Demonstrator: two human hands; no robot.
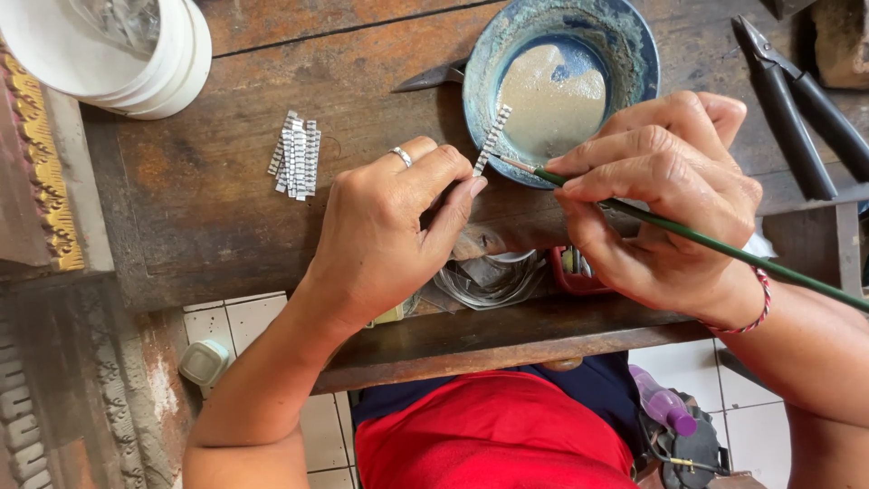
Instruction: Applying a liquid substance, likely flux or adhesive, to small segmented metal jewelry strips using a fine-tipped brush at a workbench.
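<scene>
My left hand (380, 231), with a silver ring on one finger, pinches a small ribbed silver metal strip (492, 139) between thumb and fingertips, so that grip is closed on the strip. The strip stands tilted, its upper end over the rim of the round blue-green glazed bowl (634, 41), which holds a pale beige paste.

My right hand (661, 195) is closed around a thin green-handled brush (715, 244), held like a pen; the brush tip touches the lower part of the strip, just beside my left fingertips. A red and white cord bracelet sits on that wrist.

On the worn dark wooden counter (208, 195), to the left of my left hand, lies a small pile of similar ribbed silver strips (297, 156), well apart from the one I hold. A stack of white plastic tubs (136, 54) stands at the top left corner. Black-handled pliers (797, 109) lie at the far right, near the bowl. A dark metal blade pokes out from behind the bowl's left side.
</scene>
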